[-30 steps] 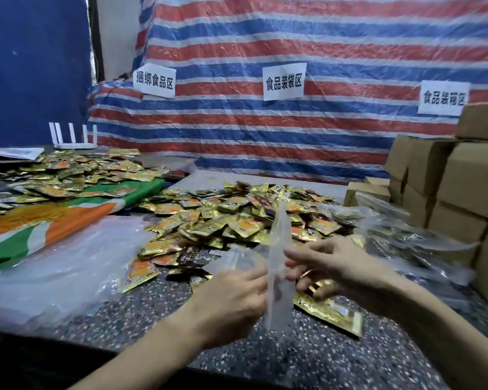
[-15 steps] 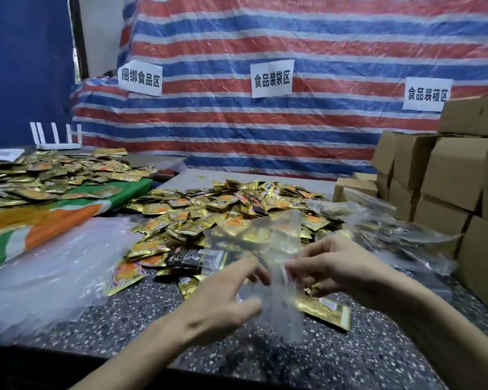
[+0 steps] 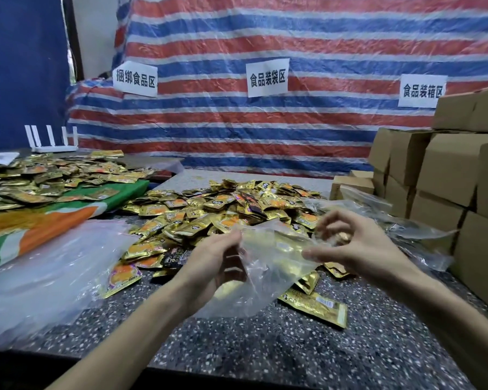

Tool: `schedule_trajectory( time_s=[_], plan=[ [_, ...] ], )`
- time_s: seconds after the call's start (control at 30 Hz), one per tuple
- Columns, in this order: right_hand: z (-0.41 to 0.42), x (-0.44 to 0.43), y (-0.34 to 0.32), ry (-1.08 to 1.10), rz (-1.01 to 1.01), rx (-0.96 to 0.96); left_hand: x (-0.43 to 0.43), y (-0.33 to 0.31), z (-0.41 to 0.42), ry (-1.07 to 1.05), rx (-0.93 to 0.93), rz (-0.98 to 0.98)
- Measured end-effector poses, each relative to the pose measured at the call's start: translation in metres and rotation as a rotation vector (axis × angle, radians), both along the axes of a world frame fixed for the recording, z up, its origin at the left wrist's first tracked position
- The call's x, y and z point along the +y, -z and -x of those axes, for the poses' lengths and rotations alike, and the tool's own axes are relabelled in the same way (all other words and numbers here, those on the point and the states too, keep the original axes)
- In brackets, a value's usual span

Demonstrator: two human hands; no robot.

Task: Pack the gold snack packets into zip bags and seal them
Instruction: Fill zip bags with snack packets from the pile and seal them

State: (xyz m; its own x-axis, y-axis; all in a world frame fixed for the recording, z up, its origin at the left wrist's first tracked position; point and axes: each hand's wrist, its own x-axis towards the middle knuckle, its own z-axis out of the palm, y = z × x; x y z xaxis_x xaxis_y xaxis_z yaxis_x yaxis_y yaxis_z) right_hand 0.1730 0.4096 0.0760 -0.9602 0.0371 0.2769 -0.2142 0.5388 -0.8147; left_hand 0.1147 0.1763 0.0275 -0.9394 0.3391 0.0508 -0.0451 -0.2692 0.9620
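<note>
A clear zip bag [image 3: 268, 266] is stretched between my two hands above the speckled table [image 3: 265, 347]. My left hand [image 3: 214, 260] grips its left edge with curled fingers. My right hand [image 3: 350, 246] pinches its right edge between thumb and fingertips. A big heap of gold snack packets [image 3: 223, 209] lies just beyond the bag. Loose gold packets [image 3: 316, 305] lie flat on the table under and right of the bag. Whether the bag holds anything cannot be told.
Clear empty bags [image 3: 40, 277] lie at the left on an orange-green cloth [image 3: 40, 223], with more gold packets [image 3: 54, 175] behind. Filled clear bags [image 3: 392, 220] and stacked cardboard boxes [image 3: 448, 178] stand on the right. A striped tarp with paper labels hangs behind.
The bag was held upright and narrow between my hands; it is now spread out wide. My hands have moved apart, the right one going further right.
</note>
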Motion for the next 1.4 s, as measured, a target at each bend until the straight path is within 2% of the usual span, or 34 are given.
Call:
schedule_trajectory(
  time_s=[0.07, 0.13, 0.2, 0.3, 0.37, 0.4, 0.43, 0.5, 0.53, 0.6, 0.7, 0.87, 0.93, 1.0, 1.07, 1.13, 1.23, 1.3, 1.4],
  plan=[
    [-0.003, -0.003, 0.005, -0.096, -0.132, 0.337, 0.011, 0.006, -0.001, 0.026, -0.040, 0.007],
    [-0.004, -0.005, 0.010, -0.271, -0.259, 0.536, 0.020, 0.006, -0.004, 0.040, -0.061, -0.027],
    [-0.004, -0.003, 0.014, -0.394, -0.414, 0.505, 0.025, 0.006, -0.006, 0.059, -0.078, -0.055],
    [-0.002, 0.005, 0.017, -0.463, -0.530, 0.302, 0.026, 0.010, 0.002, 0.080, -0.110, -0.049],
    [0.001, 0.010, 0.021, -0.437, -0.538, 0.353, 0.018, 0.013, 0.012, 0.020, -0.064, 0.019],
    [0.002, 0.011, 0.023, -0.420, -0.530, 0.388, 0.012, 0.018, 0.019, -0.049, 0.054, 0.145],
    [0.002, 0.011, 0.023, -0.408, -0.518, 0.407, 0.004, 0.022, 0.028, -0.151, 0.236, 0.351],
    [0.000, 0.012, 0.022, -0.390, -0.495, 0.414, -0.016, 0.034, 0.047, -0.359, 0.609, 0.854],
    [0.000, 0.013, 0.022, -0.380, -0.493, 0.413, -0.027, 0.041, 0.058, -0.373, 0.682, 1.071],
    [0.000, 0.014, 0.019, -0.359, -0.497, 0.405, -0.042, 0.056, 0.073, -0.291, 0.646, 1.361],
    [0.001, 0.014, 0.018, -0.347, -0.518, 0.391, -0.049, 0.072, 0.083, -0.228, 0.640, 1.621],
    [0.002, 0.008, 0.020, -0.323, -0.523, 0.420, -0.051, 0.073, 0.085, -0.349, 0.696, 1.702],
    [0.003, 0.005, 0.020, -0.328, -0.541, 0.420, -0.053, 0.065, 0.079, -0.429, 0.712, 1.620],
    [0.003, 0.001, 0.021, -0.325, -0.564, 0.416, -0.057, 0.054, 0.073, -0.550, 0.701, 1.427],
    [0.003, -0.002, 0.022, -0.330, -0.567, 0.401, -0.059, 0.036, 0.065, -0.595, 0.548, 1.098],
    [0.003, -0.006, 0.022, -0.339, -0.552, 0.399, -0.059, 0.009, 0.053, -0.622, 0.406, 0.677],
    [0.004, -0.010, 0.022, -0.343, -0.531, 0.403, -0.051, -0.036, 0.025, -0.618, 0.383, 0.239],
    [0.005, -0.013, 0.023, -0.348, -0.538, 0.410, -0.041, -0.059, 0.003, -0.558, 0.427, 0.073],
    [0.004, -0.017, 0.023, -0.362, -0.513, 0.449, -0.025, -0.074, -0.021, -0.448, 0.489, 0.022]
  ],
)
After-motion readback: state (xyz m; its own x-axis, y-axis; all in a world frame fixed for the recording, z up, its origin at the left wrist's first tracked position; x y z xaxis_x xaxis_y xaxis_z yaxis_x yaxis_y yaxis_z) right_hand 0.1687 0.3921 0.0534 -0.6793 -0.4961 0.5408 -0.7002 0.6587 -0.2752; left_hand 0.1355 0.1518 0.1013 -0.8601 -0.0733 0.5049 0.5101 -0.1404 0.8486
